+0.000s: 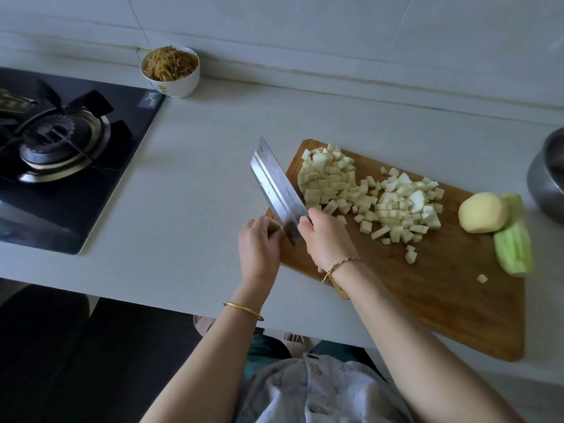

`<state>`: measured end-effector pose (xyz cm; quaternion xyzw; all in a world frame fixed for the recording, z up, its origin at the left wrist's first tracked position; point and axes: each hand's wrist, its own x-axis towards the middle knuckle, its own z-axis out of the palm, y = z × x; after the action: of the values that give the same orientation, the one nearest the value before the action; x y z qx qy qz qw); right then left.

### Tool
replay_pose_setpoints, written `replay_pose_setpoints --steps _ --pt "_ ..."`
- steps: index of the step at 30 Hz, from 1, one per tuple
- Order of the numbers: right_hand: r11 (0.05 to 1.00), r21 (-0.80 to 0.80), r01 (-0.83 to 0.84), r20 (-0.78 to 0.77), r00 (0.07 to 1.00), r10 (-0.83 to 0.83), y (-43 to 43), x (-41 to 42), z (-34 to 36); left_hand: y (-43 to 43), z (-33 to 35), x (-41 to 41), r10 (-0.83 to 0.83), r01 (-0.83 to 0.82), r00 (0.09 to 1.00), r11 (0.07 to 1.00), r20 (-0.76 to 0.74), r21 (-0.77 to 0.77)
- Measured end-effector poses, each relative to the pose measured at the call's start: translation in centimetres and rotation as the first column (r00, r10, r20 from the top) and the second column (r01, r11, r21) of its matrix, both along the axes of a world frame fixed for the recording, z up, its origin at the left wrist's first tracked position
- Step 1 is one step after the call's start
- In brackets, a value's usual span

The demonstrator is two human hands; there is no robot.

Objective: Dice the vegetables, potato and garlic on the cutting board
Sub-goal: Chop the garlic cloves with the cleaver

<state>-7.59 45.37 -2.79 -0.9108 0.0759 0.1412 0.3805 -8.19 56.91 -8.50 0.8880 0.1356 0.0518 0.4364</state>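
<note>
A white bowl [170, 71] stands at the far edge of the counter [198, 178], just beyond the far right corner of the stove [61, 148], and is filled to the rim with brownish shredded strips. What the strips are is hard to tell. At the right edge a dark metal pot [549, 178] is cut off by the frame, and its inside does not show.

The wooden cutting board [442, 300] lies on the counter right of centre. Pale diced cubes [329, 178] are heaped at its far left end, with a looser heap spread to their right and one stray cube [482, 278] lying alone nearer the person. A peeled potato [482, 216] sits whole at the board's right side, touching a peeled, pale green vegetable [514, 242] that hangs partly over the right edge.

The right hand [328, 239] grasps the handle of a cleaver [276, 187] and hides most of it; only a wooden end peeks out under the wrist. The blade points away and to the left, over the board's left edge, its flat side facing up. The left hand [259, 242] is seen from the back, with bent fingers touching the blade near its heel. I cannot tell whether they pinch the blade or merely rest on it.
</note>
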Motion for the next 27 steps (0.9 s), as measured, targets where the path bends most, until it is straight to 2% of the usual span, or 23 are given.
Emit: replay_pose_setpoints --steps 4,11,18,27 --pt "1.000 -0.020 0.006 -0.003 1.000 -0.006 0.6 0.5 0.0 0.2 -0.1 -0.1 -0.008 0.008 1.000 1.000 0.006 -0.016" --pt "0.983 0.103 0.155 0.025 0.987 -0.158 0.6 0.2 -0.7 0.4 0.0 -0.7 -0.018 0.019 0.999 0.999 0.026 -0.037" --pt "0.990 0.076 0.116 0.069 0.990 -0.122 -0.4 -0.4 -0.2 0.2 0.2 0.0 0.003 -0.003 1.000 0.999 0.009 -0.050" --pt "0.998 0.022 0.055 0.027 0.998 -0.056 0.1 -0.8 -0.2 0.2 0.2 0.0 0.022 -0.023 1.000 0.999 -0.016 -0.034"
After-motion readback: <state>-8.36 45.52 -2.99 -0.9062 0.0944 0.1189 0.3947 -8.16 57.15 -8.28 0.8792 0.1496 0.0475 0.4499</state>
